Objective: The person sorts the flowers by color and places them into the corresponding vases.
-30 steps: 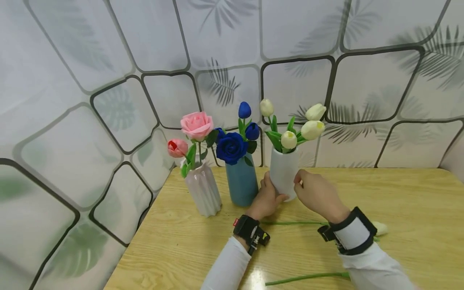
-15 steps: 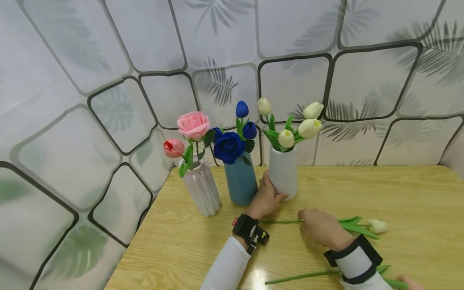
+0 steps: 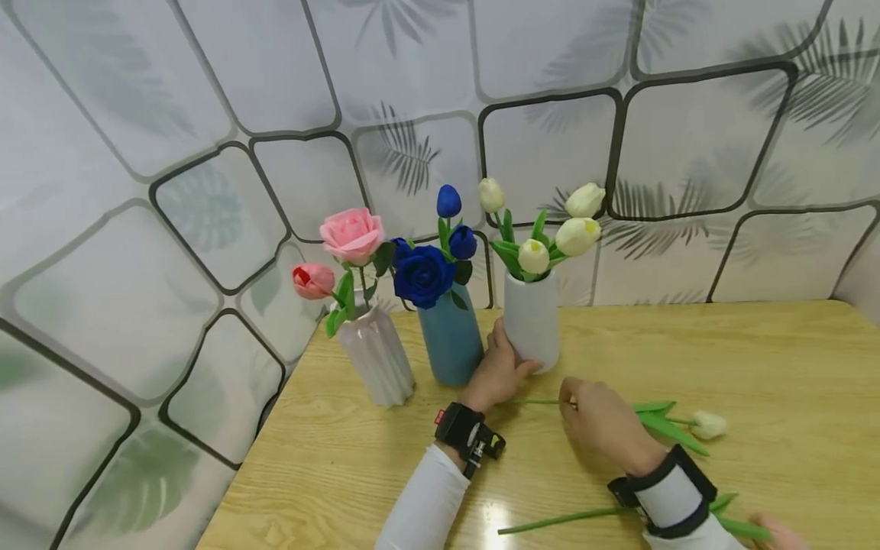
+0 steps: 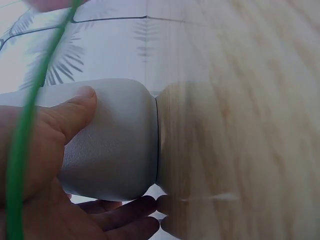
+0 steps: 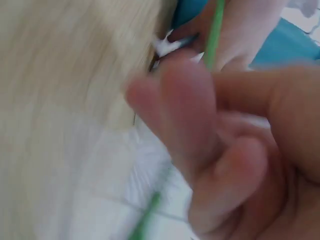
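Note:
My left hand [image 3: 495, 374] holds the lower part of a white vase [image 3: 532, 325]. In the left wrist view its thumb lies along the vase [image 4: 112, 135] and its fingers reach round the far side, near the base. Several white tulips [image 3: 577, 235] with green leaves stand in this vase. To the right and nearer, my right hand [image 3: 605, 424] pinches the stem of a loose white tulip [image 3: 708, 425], whose head points right. That green stem [image 4: 24, 130] crosses in front of my left hand in the left wrist view.
A blue vase [image 3: 450, 336] with blue flowers stands close left of my left hand. Beyond it is a pale ribbed vase [image 3: 378, 359] with pink flowers. Another green stem [image 3: 557, 522] lies at the front of the wooden table [image 3: 330, 451]; another person's hand [image 3: 780, 532] is at its leaves.
My right hand has come down from beside the white vase and taken hold of the loose tulip's stem, raising it slightly. Another person's hand has appeared at lower right. My left hand stays on the vase.

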